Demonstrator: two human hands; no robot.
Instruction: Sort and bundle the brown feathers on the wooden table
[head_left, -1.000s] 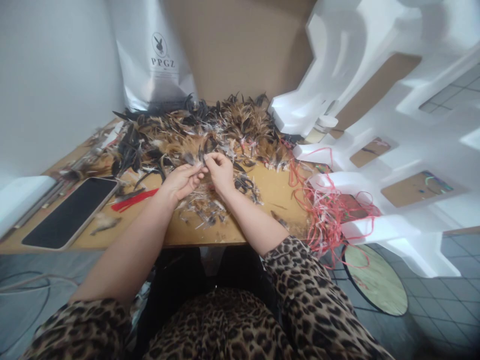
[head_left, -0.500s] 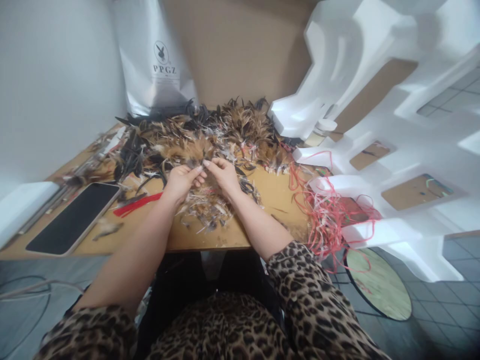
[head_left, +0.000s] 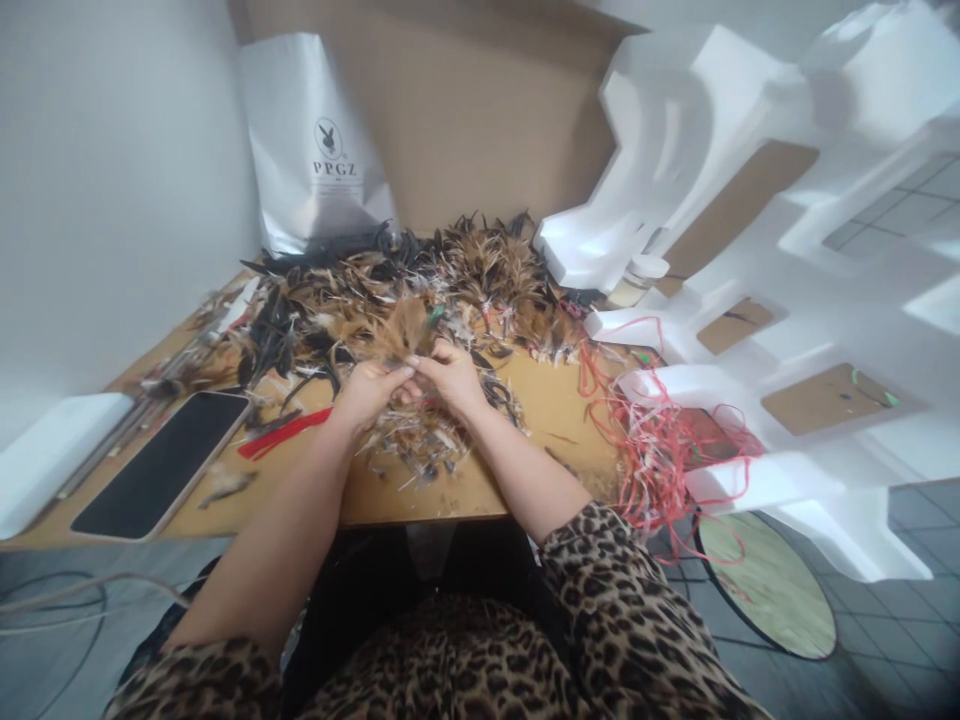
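Brown feathers in a small tuft (head_left: 403,326) fan out above the worktop (head_left: 570,415), the fingers of the left hand (head_left: 375,388) and right hand (head_left: 454,380) pinched together at its base (the exact grip is partly hidden). Gathering or evening the tuft looks to be the step in hand, and the next move seems to call for a firm base, with scraps (head_left: 420,450) below and the feather pile (head_left: 491,262) beyond.

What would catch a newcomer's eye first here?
Probably the shaggy heap of brown and black feathers across the back of the table, with the left hand and right hand pinching a brown tuft before it. Next comes the tangle of reddish strings on the right, beside a big white moulded piece.
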